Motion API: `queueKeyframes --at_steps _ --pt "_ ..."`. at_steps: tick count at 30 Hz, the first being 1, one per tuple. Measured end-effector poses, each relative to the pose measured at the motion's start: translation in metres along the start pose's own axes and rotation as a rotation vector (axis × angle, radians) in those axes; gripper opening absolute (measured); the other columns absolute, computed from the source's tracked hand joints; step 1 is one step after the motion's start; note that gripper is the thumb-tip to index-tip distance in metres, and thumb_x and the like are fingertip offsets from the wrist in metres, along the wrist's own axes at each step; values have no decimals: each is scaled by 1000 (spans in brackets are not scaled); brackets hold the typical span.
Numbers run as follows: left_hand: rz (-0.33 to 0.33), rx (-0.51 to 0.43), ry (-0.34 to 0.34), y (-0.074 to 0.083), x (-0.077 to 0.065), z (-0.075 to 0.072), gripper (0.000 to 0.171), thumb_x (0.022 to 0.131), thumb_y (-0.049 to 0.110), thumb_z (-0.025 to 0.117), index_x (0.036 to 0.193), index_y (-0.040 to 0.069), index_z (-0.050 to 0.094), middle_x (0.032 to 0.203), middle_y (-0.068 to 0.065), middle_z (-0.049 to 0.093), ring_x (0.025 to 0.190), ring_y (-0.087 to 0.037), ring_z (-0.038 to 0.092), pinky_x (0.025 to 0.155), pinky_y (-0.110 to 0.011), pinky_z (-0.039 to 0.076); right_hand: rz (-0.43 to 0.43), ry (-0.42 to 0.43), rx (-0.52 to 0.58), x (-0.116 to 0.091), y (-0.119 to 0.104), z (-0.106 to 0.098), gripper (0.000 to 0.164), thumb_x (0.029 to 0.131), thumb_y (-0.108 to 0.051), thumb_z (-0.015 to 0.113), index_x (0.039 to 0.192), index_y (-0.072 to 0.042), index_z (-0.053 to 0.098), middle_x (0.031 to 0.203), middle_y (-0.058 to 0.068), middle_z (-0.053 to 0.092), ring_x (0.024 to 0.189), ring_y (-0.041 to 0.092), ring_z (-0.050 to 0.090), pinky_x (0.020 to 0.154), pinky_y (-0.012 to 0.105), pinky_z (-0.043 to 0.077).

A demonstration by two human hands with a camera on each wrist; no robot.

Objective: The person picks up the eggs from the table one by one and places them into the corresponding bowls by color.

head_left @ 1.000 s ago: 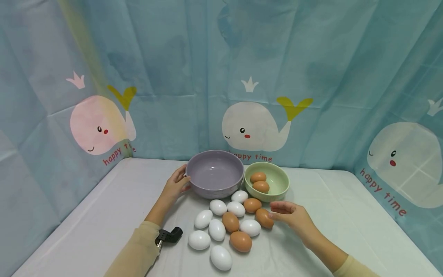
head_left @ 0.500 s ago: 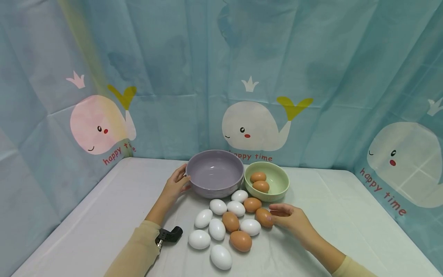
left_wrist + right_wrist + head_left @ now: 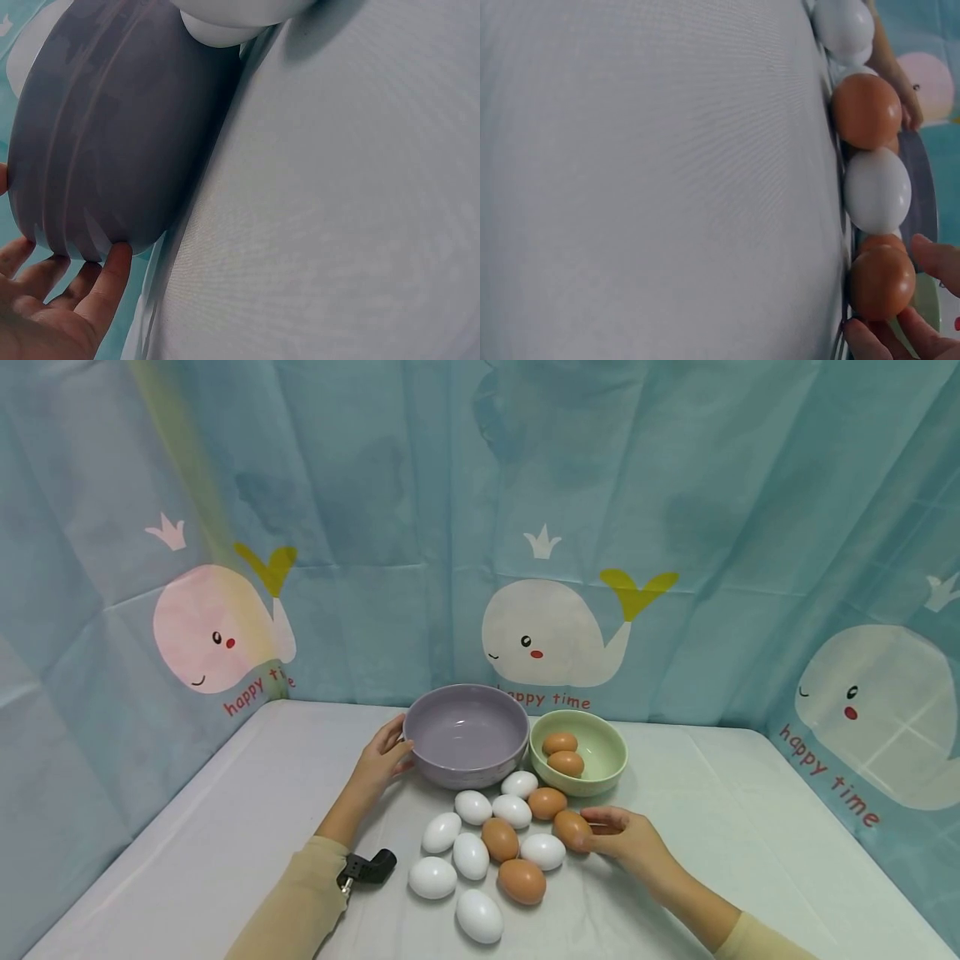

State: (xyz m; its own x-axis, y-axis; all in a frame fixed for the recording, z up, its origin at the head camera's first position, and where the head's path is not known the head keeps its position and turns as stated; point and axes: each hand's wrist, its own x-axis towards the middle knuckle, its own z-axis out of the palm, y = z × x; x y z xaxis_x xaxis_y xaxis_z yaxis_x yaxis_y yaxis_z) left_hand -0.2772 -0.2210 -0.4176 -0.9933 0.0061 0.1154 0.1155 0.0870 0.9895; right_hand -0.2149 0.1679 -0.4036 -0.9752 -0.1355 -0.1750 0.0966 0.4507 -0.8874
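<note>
My left hand (image 3: 380,758) grips the left side of a large purple bowl (image 3: 467,735); in the left wrist view its fingertips (image 3: 112,259) press on the outer wall. Around a brown egg (image 3: 572,831) curl the thumb and fingers of my right hand (image 3: 626,839). That egg (image 3: 883,283) rests on the table, between the digits in the right wrist view. Just behind it stands a green bowl (image 3: 603,764) holding two brown eggs (image 3: 564,763). Other brown eggs (image 3: 522,882) and several white eggs (image 3: 471,857) lie loose in front of the bowls.
A white cloth covers the table (image 3: 697,777). Behind it hangs a blue curtain (image 3: 360,527) with printed whales. A black wrist mount (image 3: 367,867) sticks out from the left sleeve, close to the white eggs.
My right hand has moved slightly left and its fingers have come in around the brown egg. The left hand stays at the purple bowl, and the eggs lie as before.
</note>
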Motion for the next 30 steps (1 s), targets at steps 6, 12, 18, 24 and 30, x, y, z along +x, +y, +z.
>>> queueKeyframes --at_steps 6,12,18,24,30 --pt "-6 1 -2 -1 2 0 61 104 14 49 159 10 21 166 -11 22 152 -30 26 107 -41 51 -6 26 12 2 1 4 54 78 -20 85 125 -1 66 124 14 70 110 23 68 97 40 56" --pt "-7 8 -3 -2 2 -1 61 105 15 48 159 10 20 166 -11 21 152 -31 25 109 -45 50 -23 34 4 3 -1 5 52 78 -19 85 123 0 67 123 13 70 109 22 68 92 36 57" --pt "-3 10 -7 -2 2 -1 61 105 15 48 159 9 19 166 -12 20 153 -33 24 108 -45 50 -23 38 13 3 -2 6 52 78 -20 85 123 1 67 122 13 71 109 21 67 89 33 56" --pt "-2 11 -4 -2 3 0 61 105 14 48 159 9 20 166 -12 21 152 -32 25 109 -45 49 -31 56 20 3 0 5 51 79 -19 84 123 2 67 123 16 70 113 24 66 92 37 58" --pt "0 -4 -7 -3 2 -1 61 105 13 48 159 9 19 166 -13 20 153 -33 24 112 -52 45 -32 53 23 -3 -8 -2 51 80 -21 83 124 0 67 120 13 72 110 19 67 90 32 59"
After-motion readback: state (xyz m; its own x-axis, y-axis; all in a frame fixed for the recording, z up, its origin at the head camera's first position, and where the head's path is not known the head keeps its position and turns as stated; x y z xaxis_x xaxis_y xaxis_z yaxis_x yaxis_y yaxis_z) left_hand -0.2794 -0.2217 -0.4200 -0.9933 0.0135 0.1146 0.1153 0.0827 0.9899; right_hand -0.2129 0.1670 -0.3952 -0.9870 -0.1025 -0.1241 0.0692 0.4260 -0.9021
